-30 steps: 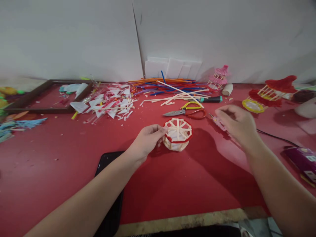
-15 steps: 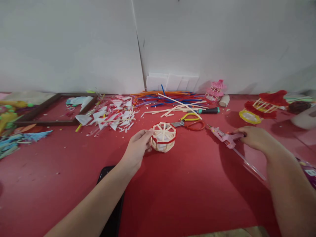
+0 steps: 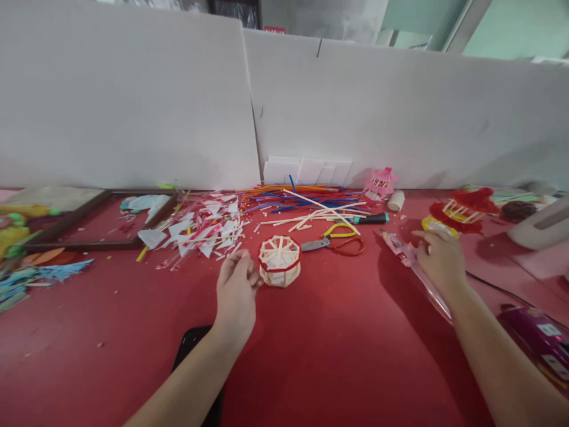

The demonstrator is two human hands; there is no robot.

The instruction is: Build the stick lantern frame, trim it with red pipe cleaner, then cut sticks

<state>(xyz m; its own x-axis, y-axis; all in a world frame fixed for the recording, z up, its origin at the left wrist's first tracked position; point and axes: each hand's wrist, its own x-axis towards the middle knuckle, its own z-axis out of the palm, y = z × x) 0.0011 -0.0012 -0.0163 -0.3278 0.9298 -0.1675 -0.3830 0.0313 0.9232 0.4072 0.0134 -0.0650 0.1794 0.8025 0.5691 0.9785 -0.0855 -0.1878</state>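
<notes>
Left hand [image 3: 236, 287] has eased off the rim of the red-edged stick basket [image 3: 281, 276], which sits upright just right of that grip; its fingers are bunched, holding unclear. Red edging [image 3: 284, 269] and pale spokes [image 3: 281, 252] are in place; what remains does not show. Right hand [image 3: 440, 261] curls at the pink glue gun [image 3: 403, 251], its hold hidden. Between the grips, scissors [image 3: 323, 242] crowd the basket, loose sticks [image 3: 326, 209] beyond.

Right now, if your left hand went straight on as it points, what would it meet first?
The left hand would probably meet the red-rimmed stick frame; any gap is hard to judge.
</notes>
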